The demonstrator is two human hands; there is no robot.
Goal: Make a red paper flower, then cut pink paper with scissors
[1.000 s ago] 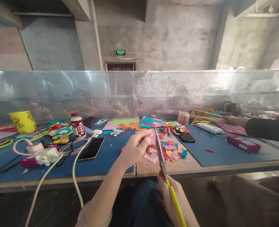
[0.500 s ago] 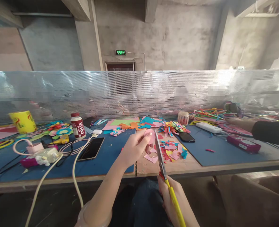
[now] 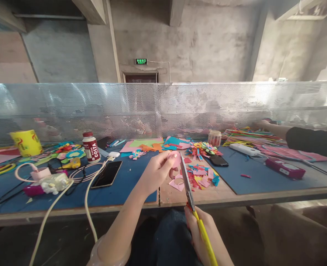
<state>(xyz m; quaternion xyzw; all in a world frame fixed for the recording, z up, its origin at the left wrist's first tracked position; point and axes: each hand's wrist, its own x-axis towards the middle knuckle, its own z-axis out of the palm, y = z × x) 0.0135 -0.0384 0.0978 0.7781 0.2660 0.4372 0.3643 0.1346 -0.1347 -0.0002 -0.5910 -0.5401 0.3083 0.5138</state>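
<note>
A small round pink paper piece [image 3: 175,159] is pinched between the thumb and fingers of my left hand [image 3: 161,168], above the table's middle. My right hand [image 3: 200,227] is closed round the yellow handles of the scissors [image 3: 189,192]. The blades point up and away, their tips beside the right edge of the pink paper. Whether the blades touch the paper, I cannot tell. Below them lie paper scraps [image 3: 203,177] in pink, red, blue and yellow, and a pink sheet with a round hole [image 3: 177,183].
Paper flowers [image 3: 199,150] and a jar [image 3: 214,138] stand behind the scraps. Phones [image 3: 107,174], cables, a bottle [image 3: 91,147] and a yellow tape roll [image 3: 26,143] are left. At right are a purple box [image 3: 285,168], pipe cleaners and another person's arm [image 3: 278,131].
The other person's arm at the right has moved up and back, towards the perforated screen. My hands, the paper and the scissors have hardly moved.
</note>
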